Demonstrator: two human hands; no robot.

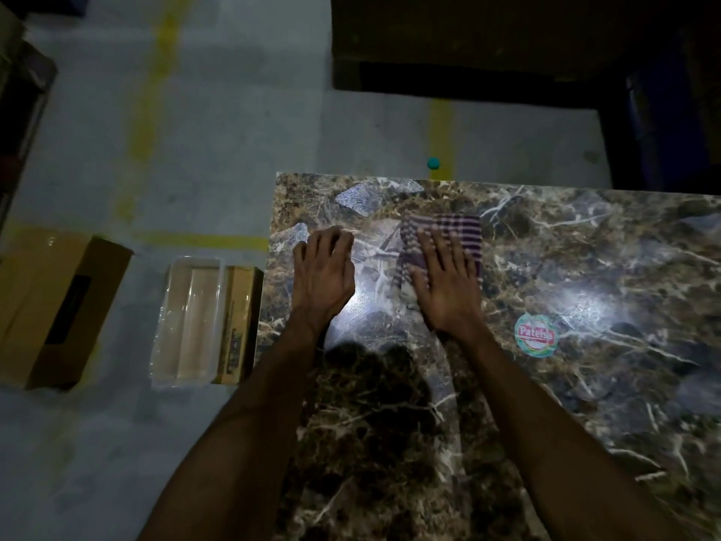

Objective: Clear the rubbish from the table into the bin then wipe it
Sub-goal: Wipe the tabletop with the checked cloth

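on the floor at the far left lies a cardboard box [58, 302], then a clear plastic tray [189, 318] just beside the marble table [585, 384]. the left hand [324, 281] rests on the tabletop, fingers loosely bent, holding nothing. the right hand [446, 283] presses flat, fingers spread, on a striped cloth [448, 228]. a round sticker [535, 335] sits to the right.
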